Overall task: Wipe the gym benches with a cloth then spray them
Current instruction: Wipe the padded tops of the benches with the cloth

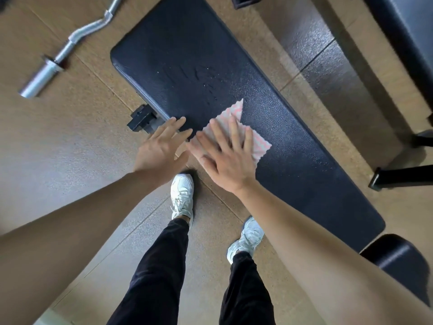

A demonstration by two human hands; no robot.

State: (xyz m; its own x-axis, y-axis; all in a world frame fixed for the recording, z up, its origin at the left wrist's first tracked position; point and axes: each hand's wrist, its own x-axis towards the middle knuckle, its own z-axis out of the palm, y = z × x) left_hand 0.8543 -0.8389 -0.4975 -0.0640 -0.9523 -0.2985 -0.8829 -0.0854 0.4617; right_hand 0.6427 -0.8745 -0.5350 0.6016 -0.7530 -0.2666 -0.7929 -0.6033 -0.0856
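Right hand (225, 158): flat, fingers spread, pressing the pink-and-white cloth (260, 146) onto the black padded desk (293, 141). The cloth lies near the desk's near long edge, about midway along its length, one corner pointing away from the person.

Left hand (159, 146): open, fingers straight and spread, holding nothing. Its fingertips reach the desk's near edge just beside the cloth; contact cannot be confirmed.

Wet streaks (194, 78) show on the desk beyond the cloth. A curl bar (70, 41) lies on the floor (58, 148) to the left. A second padded desk (403, 31) stands at upper right.
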